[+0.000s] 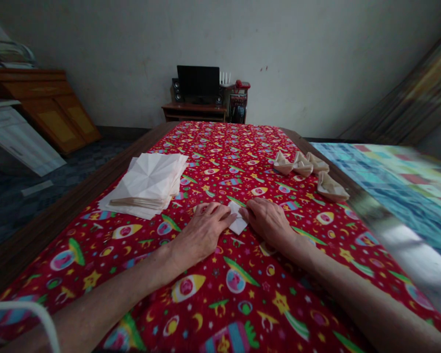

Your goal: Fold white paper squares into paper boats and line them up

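Note:
A small folded piece of white paper [238, 224] lies on the red patterned cloth [206, 314], between my two hands. My left hand [211, 223] grips its left side, with the thumb along the paper and the fingers curled. On the other side, my right hand [268, 218] has its thumb and bent fingers closed on the paper's right edge. Part of the paper is hidden under the fingers. To the left sits a stack of creased white paper sheets [147, 179]. Several folded paper boats [330, 187] stand at the right side of the cloth.
The cloth covers a long table with a dark wooden edge [106, 189]. Beyond its far end are a monitor [198, 82] with speakers and a red telephone [240, 86]. A wooden cabinet [47, 108] stands at left, a bed [393, 191] at right. A white cable [25, 306] curves at lower left.

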The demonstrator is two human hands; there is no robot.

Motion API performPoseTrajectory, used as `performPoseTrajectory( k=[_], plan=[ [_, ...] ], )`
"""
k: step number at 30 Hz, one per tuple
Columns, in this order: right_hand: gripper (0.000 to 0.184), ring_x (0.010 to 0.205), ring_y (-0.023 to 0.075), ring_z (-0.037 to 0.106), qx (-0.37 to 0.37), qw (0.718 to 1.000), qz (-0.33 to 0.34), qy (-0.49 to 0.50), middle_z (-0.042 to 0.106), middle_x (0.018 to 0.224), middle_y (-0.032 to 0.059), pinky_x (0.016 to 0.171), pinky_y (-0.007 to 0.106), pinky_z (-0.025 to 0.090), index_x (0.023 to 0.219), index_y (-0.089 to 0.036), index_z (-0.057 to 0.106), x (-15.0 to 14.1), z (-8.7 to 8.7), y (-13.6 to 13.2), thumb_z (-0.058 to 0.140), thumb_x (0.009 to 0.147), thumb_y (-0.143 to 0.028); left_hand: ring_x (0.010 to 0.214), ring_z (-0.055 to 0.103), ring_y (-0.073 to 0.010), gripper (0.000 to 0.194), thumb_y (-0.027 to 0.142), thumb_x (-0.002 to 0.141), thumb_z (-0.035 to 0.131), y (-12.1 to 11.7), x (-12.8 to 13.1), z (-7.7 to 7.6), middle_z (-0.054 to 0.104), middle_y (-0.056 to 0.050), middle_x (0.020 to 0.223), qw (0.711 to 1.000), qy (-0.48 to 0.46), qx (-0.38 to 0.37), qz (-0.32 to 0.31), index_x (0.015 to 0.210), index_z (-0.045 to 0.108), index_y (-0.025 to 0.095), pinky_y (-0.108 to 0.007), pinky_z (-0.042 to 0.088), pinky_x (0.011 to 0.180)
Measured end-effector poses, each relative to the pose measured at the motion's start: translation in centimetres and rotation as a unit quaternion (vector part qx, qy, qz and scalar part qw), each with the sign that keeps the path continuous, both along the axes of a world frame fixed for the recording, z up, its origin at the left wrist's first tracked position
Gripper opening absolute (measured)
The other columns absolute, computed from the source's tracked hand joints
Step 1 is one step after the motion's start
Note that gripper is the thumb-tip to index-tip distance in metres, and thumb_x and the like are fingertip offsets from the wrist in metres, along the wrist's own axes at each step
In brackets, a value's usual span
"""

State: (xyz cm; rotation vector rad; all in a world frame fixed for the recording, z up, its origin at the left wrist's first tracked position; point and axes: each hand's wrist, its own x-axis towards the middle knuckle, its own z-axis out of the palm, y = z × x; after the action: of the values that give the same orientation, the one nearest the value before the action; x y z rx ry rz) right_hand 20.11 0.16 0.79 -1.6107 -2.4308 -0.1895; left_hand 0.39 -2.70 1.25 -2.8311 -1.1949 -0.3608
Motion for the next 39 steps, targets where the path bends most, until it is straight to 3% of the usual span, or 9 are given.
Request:
performPoseTrajectory(
  k=[5, 10, 14, 19, 23, 28, 33, 36, 39],
  plan=[
    [0.021, 0.075, 0.0173, 0.056, 0.043, 0.999, 0.015, 0.015, 0.063, 0.081, 0.0059, 0.061, 0.027, 0.035, 0.084, -0.017, 0.061, 0.1, 0.2, -0.5, 0.047, 0.091, -0.030, 0.106, 0.043, -0.0241, 0.049, 0.007, 0.085, 0.044, 0.1, -0.1, -0.1, 0.053, -0.006, 0.116, 1.000, 0.002, -0.002, 0.004, 0.129, 0.045, 0.027, -0.040, 0.035, 0.091],
    [0.023, 0.094, 0.0204, 0.059, 0.058, 0.972, 0.226, 0.043, 0.067, 0.103, 0.0095, 0.080, 0.033, 0.045, 0.102, -0.016, 0.063, 0.3, 0.6, -2.4, 0.043, 0.093, -0.021, 0.109, 0.043, -0.0237, 0.044, 0.005, 0.082, 0.046, 0.0, -0.1, 0.2, 0.053, -0.005, 0.117, 1.000, 0.016, -0.010, -0.002, 0.121, 0.050, 0.024, -0.041, 0.034, 0.094],
    [0.033, 0.113, 0.0188, 0.055, 0.017, 0.953, 0.289, 0.085, 0.062, 0.120, 0.0084, 0.096, 0.035, 0.045, 0.122, -0.019, 0.055, 1.1, 0.5, -3.5, 0.039, 0.093, -0.015, 0.114, 0.042, -0.0235, 0.044, 0.005, 0.080, 0.048, 0.0, -0.4, 0.4, 0.054, -0.005, 0.121, 1.000, 0.013, -0.011, -0.015, 0.121, 0.051, 0.021, -0.042, 0.029, 0.101],
    [0.037, 0.116, 0.0205, 0.055, -0.003, 0.955, 0.286, 0.082, 0.060, 0.123, 0.0104, 0.100, 0.038, 0.044, 0.125, -0.018, 0.053, 2.3, 0.2, -3.6, 0.039, 0.091, -0.012, 0.123, 0.039, -0.0223, 0.047, 0.005, 0.082, 0.045, 0.1, -1.3, 0.1, 0.055, -0.004, 0.126, 0.999, 0.009, 0.013, -0.035, 0.125, 0.050, 0.022, -0.045, 0.019, 0.109],
    [0.033, 0.112, 0.0200, 0.057, -0.002, 0.960, 0.265, 0.087, 0.062, 0.118, 0.0124, 0.098, 0.035, 0.045, 0.118, -0.014, 0.056, 2.6, 0.0, -3.6, 0.037, 0.091, -0.012, 0.128, 0.036, -0.0230, 0.047, 0.005, 0.082, 0.043, 0.0, -2.1, 0.0, 0.054, -0.002, 0.130, 0.999, 0.025, 0.027, -0.030, 0.126, 0.050, 0.019, -0.046, 0.017, 0.112],
    [0.031, 0.101, 0.0183, 0.063, 0.007, 0.965, 0.246, 0.095, 0.066, 0.109, 0.0095, 0.086, 0.030, 0.050, 0.110, -0.018, 0.060, 2.8, -0.1, -3.7, 0.038, 0.089, -0.011, 0.129, 0.038, -0.0208, 0.048, 0.002, 0.081, 0.042, -0.4, -2.5, 0.2, 0.055, -0.004, 0.130, 0.998, 0.020, 0.049, -0.016, 0.125, 0.052, 0.017, -0.043, 0.024, 0.111],
    [0.038, 0.096, 0.0200, 0.061, 0.044, 0.970, 0.235, 0.039, 0.065, 0.107, 0.0123, 0.083, 0.034, 0.048, 0.127, -0.015, 0.049, 1.8, 0.2, -3.4, 0.035, 0.092, -0.012, 0.122, 0.044, -0.0193, 0.046, 0.003, 0.082, 0.043, -0.3, -2.3, -0.3, 0.057, -0.006, 0.126, 0.998, -0.018, 0.050, -0.022, 0.125, 0.052, 0.016, -0.038, 0.032, 0.108],
    [0.031, 0.089, 0.0232, 0.056, 0.033, 0.982, 0.180, -0.036, 0.062, 0.099, 0.0119, 0.078, 0.038, 0.046, 0.121, -0.018, 0.055, 0.6, 0.8, -3.1, 0.040, 0.094, -0.023, 0.116, 0.048, -0.0194, 0.039, 0.004, 0.083, 0.044, 0.2, -2.4, -0.7, 0.058, -0.007, 0.121, 0.997, -0.064, 0.046, -0.020, 0.118, 0.058, 0.015, -0.035, 0.040, 0.102],
    [0.029, 0.089, 0.0235, 0.052, 0.012, 0.985, 0.164, -0.052, 0.059, 0.097, 0.0098, 0.076, 0.037, 0.043, 0.114, -0.022, 0.058, -0.1, 1.2, -2.8, 0.042, 0.093, -0.035, 0.107, 0.051, -0.0194, 0.036, 0.001, 0.083, 0.040, 0.8, -2.7, -0.9, 0.060, -0.008, 0.113, 0.993, -0.108, 0.039, 0.019, 0.108, 0.062, 0.014, -0.033, 0.045, 0.095]
  ],
)
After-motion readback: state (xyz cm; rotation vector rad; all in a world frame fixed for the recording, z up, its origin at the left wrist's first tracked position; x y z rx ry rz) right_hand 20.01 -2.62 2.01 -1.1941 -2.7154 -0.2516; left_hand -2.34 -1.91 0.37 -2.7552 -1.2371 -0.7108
